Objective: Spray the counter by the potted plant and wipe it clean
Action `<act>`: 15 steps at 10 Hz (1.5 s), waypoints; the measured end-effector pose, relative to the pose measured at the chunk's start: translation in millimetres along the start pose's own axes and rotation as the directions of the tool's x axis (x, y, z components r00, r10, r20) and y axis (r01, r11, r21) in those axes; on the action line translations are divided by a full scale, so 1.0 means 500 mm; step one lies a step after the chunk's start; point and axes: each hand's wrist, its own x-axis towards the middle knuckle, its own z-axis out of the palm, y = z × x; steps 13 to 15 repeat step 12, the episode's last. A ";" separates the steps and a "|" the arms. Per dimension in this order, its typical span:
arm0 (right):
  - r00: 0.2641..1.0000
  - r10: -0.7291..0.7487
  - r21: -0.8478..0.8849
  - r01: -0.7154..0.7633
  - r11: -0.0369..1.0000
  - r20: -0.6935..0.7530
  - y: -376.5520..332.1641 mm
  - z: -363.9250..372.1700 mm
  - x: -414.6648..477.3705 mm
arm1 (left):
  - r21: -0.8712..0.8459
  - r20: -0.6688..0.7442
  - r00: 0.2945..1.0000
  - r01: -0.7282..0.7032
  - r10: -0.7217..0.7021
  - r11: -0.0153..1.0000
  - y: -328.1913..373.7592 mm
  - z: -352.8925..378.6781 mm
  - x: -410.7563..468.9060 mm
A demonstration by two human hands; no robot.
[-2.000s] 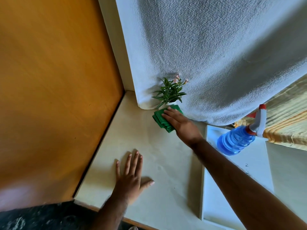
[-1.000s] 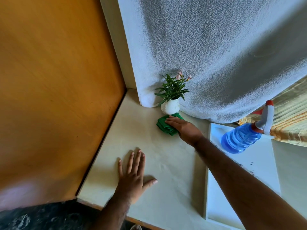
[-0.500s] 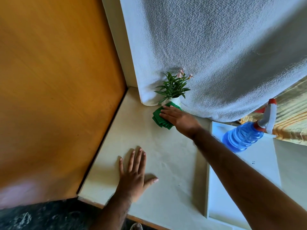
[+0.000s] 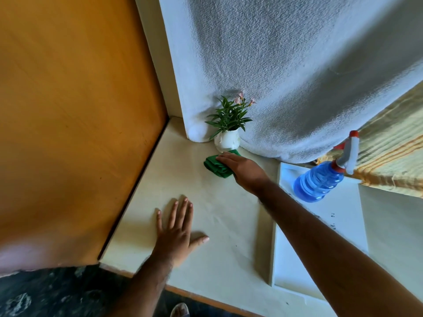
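A small potted plant (image 4: pixel 227 131) in a white pot stands at the back of the cream counter (image 4: pixel 206 209), against a hanging white towel. My right hand (image 4: pixel 243 169) lies flat on a folded green cloth (image 4: pixel 216 167), pressing it onto the counter just in front of the pot. My left hand (image 4: pixel 177 234) rests palm down, fingers spread, on the counter nearer me. A blue spray bottle (image 4: pixel 320 180) with a white and red trigger stands to the right on a white board.
An orange wooden panel (image 4: pixel 75 124) walls the counter's left side. The white towel (image 4: pixel 297 72) hangs behind the plant. The white board (image 4: pixel 315 243) covers the counter's right part. Striped yellow fabric (image 4: pixel 393 152) lies at far right. Dark floor shows below the front edge.
My right hand has rubbed the green cloth back and forth in front of the pot, now a little nearer me than half a second ago. My left hand has stayed put.
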 end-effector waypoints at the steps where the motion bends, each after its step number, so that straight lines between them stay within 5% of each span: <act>1: 0.998 0.007 -0.029 -0.009 1.000 -0.063 -0.028 -0.039 -0.049 | 0.011 0.041 0.999 0.014 -0.014 1.000 -0.001 -0.007 0.000; 3: 0.980 0.099 -0.034 -0.106 0.994 -0.172 -0.045 -0.106 -0.247 | -0.025 0.144 0.989 0.040 -0.036 0.999 0.009 -0.026 0.002; 6: 0.854 0.448 -0.058 -0.478 0.876 -0.265 0.010 -0.041 -0.522 | -0.041 0.162 0.986 0.049 -0.042 0.998 0.021 -0.034 -0.001; 10: 0.847 0.532 -0.335 -0.501 0.798 -0.001 0.027 0.012 -0.552 | -0.053 0.237 0.971 0.058 -0.044 0.997 0.029 -0.055 -0.001; 15: 0.902 0.431 -0.322 -0.408 0.854 -0.002 -0.033 -0.082 -0.489 | -0.060 0.138 0.990 -0.027 0.035 0.998 0.056 -0.162 -0.013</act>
